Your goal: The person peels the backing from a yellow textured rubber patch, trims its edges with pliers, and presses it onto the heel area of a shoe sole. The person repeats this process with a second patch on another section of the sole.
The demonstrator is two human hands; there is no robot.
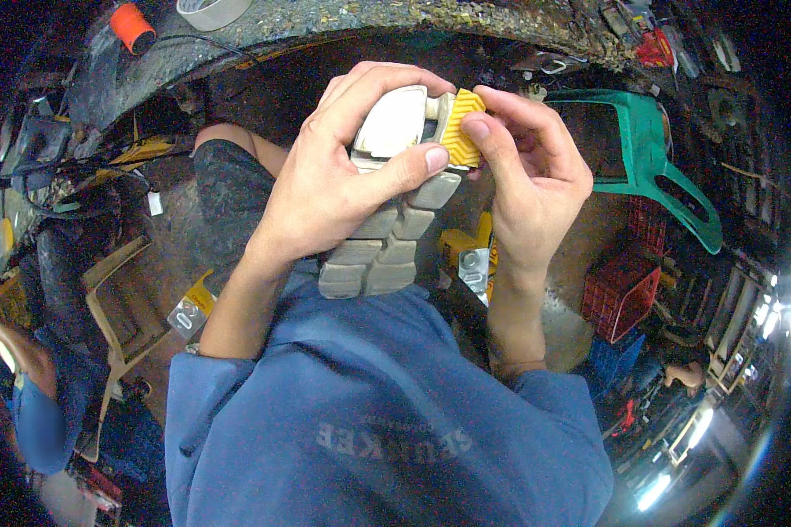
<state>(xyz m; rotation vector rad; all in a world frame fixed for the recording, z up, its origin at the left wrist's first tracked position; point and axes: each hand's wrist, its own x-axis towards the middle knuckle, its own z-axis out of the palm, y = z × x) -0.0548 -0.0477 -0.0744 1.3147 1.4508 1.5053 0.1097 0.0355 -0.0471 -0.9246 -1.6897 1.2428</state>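
Observation:
In front of my chest a grey, lugged shoe sole (380,237) is held with its tread side facing up, and a white section (394,123) shows at its far part. My left hand (312,167) is wrapped round the sole, the thumb lying across it and the fingers over the far edge. At the sole's right edge sits a yellow tread piece (463,132) with zigzag ridges. The thumb and forefinger of my right hand (536,162) pinch this yellow piece against the sole. The other right fingers are curled and partly hidden behind.
A rough, glue-crusted workbench edge (360,28) runs across the far side, with an orange thread spool (132,28) and a tape roll (213,10). A green plastic chair (637,140) and a red crate (620,299) stand right; a beige chair (105,299) and another person's arm (26,351) are left.

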